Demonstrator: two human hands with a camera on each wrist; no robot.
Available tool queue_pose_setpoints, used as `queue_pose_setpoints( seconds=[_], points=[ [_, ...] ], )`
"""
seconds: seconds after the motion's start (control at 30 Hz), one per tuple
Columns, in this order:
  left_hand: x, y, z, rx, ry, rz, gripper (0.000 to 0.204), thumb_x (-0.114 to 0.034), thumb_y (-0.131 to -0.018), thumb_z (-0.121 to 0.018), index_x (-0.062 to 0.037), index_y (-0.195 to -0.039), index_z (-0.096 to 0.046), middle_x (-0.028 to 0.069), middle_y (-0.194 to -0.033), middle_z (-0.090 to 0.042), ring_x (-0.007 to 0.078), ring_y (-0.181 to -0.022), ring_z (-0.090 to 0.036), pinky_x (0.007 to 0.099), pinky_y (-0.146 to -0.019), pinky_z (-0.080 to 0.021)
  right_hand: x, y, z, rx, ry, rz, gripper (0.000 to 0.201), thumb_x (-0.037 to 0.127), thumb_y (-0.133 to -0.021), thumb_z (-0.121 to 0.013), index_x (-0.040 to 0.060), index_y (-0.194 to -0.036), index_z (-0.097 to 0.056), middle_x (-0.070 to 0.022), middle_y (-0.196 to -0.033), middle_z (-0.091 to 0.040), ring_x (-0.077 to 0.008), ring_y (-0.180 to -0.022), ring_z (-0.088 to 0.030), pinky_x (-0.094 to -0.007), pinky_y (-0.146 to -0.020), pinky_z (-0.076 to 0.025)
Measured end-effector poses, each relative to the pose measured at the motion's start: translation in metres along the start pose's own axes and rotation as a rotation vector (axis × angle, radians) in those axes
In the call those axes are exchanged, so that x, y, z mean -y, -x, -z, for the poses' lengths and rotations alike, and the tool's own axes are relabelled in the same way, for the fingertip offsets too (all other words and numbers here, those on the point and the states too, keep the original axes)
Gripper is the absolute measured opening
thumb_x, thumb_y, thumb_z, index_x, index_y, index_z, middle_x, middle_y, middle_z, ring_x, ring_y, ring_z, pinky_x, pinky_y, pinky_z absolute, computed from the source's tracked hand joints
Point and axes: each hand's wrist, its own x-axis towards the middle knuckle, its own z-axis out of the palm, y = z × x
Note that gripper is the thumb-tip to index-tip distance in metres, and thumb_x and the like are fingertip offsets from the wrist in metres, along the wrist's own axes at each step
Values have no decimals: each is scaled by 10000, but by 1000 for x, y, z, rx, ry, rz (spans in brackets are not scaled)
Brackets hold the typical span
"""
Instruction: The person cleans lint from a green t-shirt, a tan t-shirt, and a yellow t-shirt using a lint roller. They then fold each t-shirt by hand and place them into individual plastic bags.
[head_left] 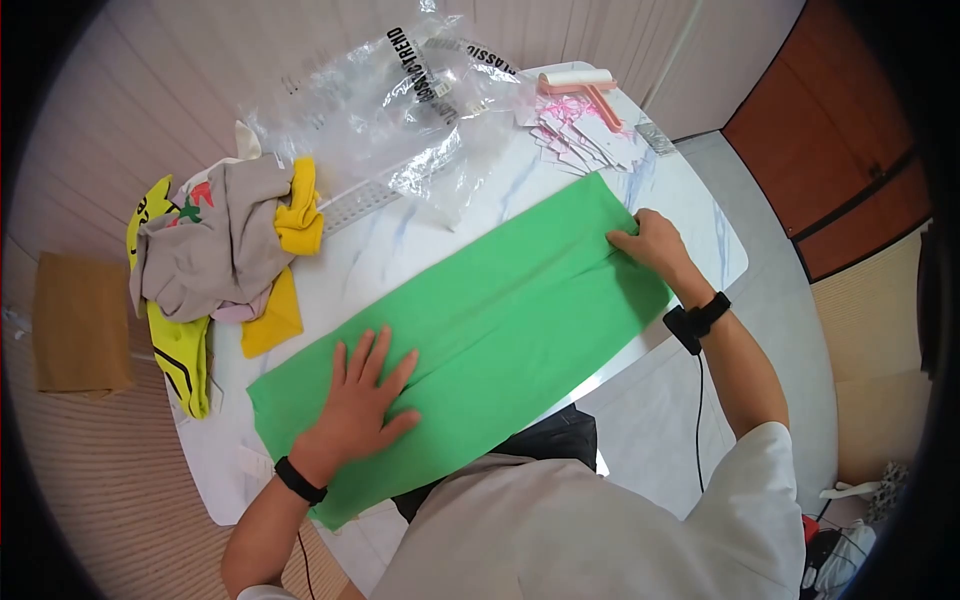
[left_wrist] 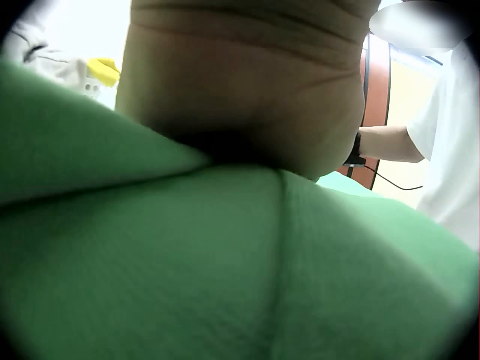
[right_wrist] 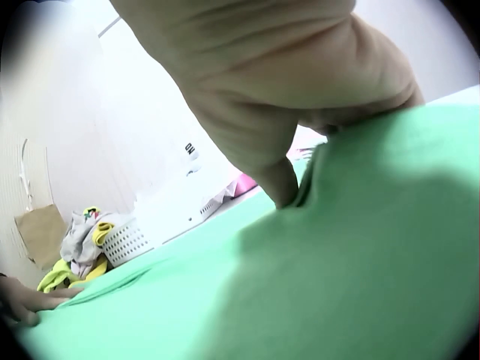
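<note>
A long green cloth [head_left: 500,290], folded into a strip with a crease along its middle, lies diagonally over the table. My left hand [head_left: 365,395] rests flat on its near left part, fingers spread. At the far right end my right hand [head_left: 655,245] pinches a fold of the cloth between thumb and fingers. The right wrist view shows that thumb [right_wrist: 277,184] pressed against the raised fold. Close up in the left wrist view, the heel of the left hand [left_wrist: 247,90] bears down on the cloth, and its fingers are hidden.
Grey and yellow clothes [head_left: 220,230] lie heaped at the left. Behind the cloth are clear plastic bags [head_left: 400,110] and a white perforated basket [right_wrist: 124,244]. White tags [head_left: 575,140] with pink strings and a pink-handled lint roller [head_left: 580,80] sit at the table's back right.
</note>
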Motion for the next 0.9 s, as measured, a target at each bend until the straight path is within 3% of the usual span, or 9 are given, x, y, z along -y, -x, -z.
queue_pose_setpoints(
  seconds=[0.23,0.3,0.4,0.53,0.6,0.7,0.83,0.87,0.9],
  points=[
    [-11,35,3,-7,99,52,808,-517,-993,-604,-125,-1643,-326,280,-1707,-153,492,-1563,-167,683,-1233,-136,-9,-2,10,244,-423,93,446,254,-905,-729,-108,-1163,-691,-124,-941,-740,-206,-803,-701,-354,-731,-561],
    [-13,49,12,-26,154,80,785,-462,-992,-630,-98,-1628,-349,282,-1696,-179,499,-1544,-210,656,-1238,-160,-4,6,16,313,-464,113,414,129,-943,-666,-105,-1283,-641,-123,-1044,-740,-184,-874,-686,-317,-816,-554],
    [-8,64,7,-215,252,55,701,-366,-980,-682,-77,-1571,-440,277,-1645,-301,478,-1483,-338,585,-1220,-280,6,10,32,370,-521,206,438,81,-959,-636,-51,-1376,-615,-87,-1133,-725,-161,-968,-669,-306,-874,-543],
    [-11,81,-3,-402,454,136,585,-270,-977,-707,-56,-1491,-529,250,-1522,-492,423,-1377,-495,490,-1152,-414,61,34,58,556,-792,253,452,28,-1007,-571,-28,-1454,-542,-86,-1256,-699,-151,-1128,-655,-301,-953,-534],
    [-16,85,-5,-445,588,209,564,-246,-978,-715,-42,-1475,-542,233,-1474,-556,387,-1342,-549,462,-1122,-455,110,56,56,607,-884,280,443,49,-1014,-563,-30,-1449,-539,-70,-1250,-688,-137,-1102,-645,-286,-940,-518],
    [-20,92,0,-483,975,373,566,-304,-1037,-659,-20,-1503,-505,211,-1471,-577,339,-1332,-572,467,-1109,-471,187,96,41,699,-716,442,427,93,-1023,-573,-21,-1434,-555,-44,-1204,-679,-121,-1051,-631,-266,-921,-494],
    [-19,104,-14,-792,1788,521,663,-511,-1090,-495,-20,-1535,-467,183,-1450,-604,306,-1284,-611,452,-1078,-495,281,161,-27,817,-614,571,334,156,-1049,-625,23,-1354,-602,-13,-1046,-665,-97,-967,-602,-290,-813,-515],
    [-17,112,-14,-853,1956,546,693,-554,-1093,-450,-27,-1542,-461,177,-1431,-618,305,-1261,-625,446,-1068,-501,295,167,-56,836,-561,702,411,207,-1047,-642,-34,-1372,-568,-63,-1054,-682,-114,-930,-616,-298,-781,-527],
    [-15,121,-14,-913,2125,568,725,-597,-1096,-404,-33,-1550,-454,170,-1412,-631,304,-1238,-638,441,-1059,-507,302,176,-96,608,-400,884,541,243,-1032,-661,-110,-1413,-509,-125,-1061,-698,-122,-905,-624,-298,-763,-530]
  ],
)
